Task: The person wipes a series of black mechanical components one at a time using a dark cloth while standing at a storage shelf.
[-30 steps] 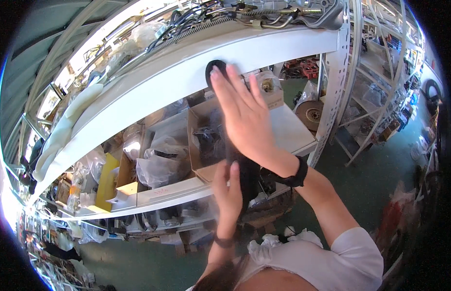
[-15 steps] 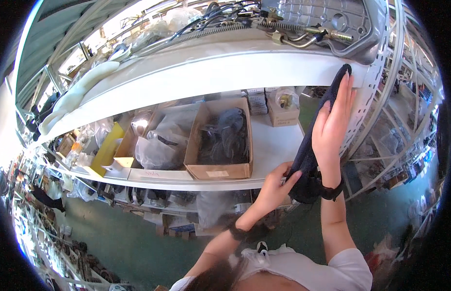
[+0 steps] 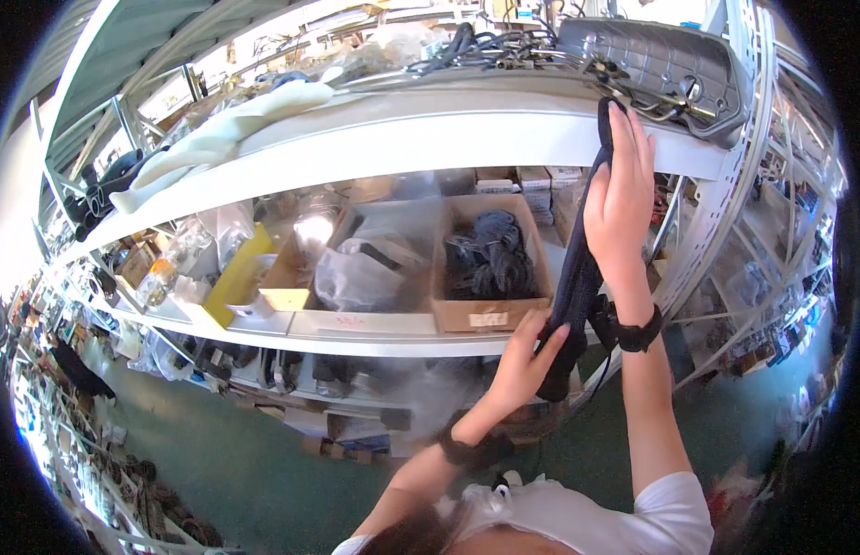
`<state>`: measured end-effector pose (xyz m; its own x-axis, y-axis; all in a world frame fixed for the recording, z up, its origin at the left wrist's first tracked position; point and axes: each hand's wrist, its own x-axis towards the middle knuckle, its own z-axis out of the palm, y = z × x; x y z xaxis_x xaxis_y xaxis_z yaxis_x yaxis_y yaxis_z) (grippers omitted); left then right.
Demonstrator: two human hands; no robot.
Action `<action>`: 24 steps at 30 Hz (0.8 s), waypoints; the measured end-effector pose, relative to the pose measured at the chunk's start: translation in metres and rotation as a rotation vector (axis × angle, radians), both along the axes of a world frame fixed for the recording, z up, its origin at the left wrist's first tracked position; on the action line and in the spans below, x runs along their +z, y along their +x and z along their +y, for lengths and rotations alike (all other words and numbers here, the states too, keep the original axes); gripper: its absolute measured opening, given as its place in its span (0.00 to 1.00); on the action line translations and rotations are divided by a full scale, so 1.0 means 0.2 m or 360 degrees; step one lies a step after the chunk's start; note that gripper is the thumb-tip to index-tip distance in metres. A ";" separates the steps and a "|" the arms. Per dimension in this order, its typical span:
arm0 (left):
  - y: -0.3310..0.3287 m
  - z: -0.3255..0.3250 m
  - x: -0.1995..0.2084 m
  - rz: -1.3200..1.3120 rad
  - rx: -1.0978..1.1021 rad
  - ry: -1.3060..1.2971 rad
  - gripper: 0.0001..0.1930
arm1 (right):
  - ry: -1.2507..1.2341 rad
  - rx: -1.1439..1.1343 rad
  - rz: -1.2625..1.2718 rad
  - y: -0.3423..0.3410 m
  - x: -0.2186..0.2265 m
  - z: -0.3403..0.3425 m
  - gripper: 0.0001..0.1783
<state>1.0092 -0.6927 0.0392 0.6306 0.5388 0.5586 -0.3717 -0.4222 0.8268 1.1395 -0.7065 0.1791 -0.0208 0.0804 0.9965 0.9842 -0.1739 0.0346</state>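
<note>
A long folded dark cloth point(image 3: 575, 264) stretches upward at a slant before the white shelf's front edge. Around its lower part my left hand point(image 3: 522, 359) is closed, thumb on the near side. My right hand point(image 3: 621, 203) lies along the upper cloth, with fingers stretched upward near its top end; its palm faces the cloth. Dark bands circle both my wrists. Just left of the cloth, a cardboard box point(image 3: 476, 317) on the lower shelf holds dark, bundled items point(image 3: 493, 254).
The upper shelf point(image 3: 402, 139) carries a ribbed grey metal cover point(image 3: 661, 60), black hoses and a pale twisted wrap point(image 3: 222, 129). Below it are a plastic bag point(image 3: 361, 277) and a yellow divider point(image 3: 234, 277). A perforated upright point(image 3: 726, 199) stands to the right, by more racks.
The view has shifted, so the shelves now appear farther right. My hands and the cloth have moved left along the shelf edge, closer to the cardboard box.
</note>
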 end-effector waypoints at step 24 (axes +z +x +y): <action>-0.85 0.40 0.00 -0.0054 0.0710 -0.0244 0.11 | -0.0179 0.0516 -0.0214 -0.90 0.14 0.72 0.18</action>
<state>0.8396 -0.6132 0.0392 0.3015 0.8309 0.4676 -0.2097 -0.4206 0.8827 0.9605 -0.5616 0.2075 -0.1935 0.1570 0.9685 0.9728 0.1585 0.1687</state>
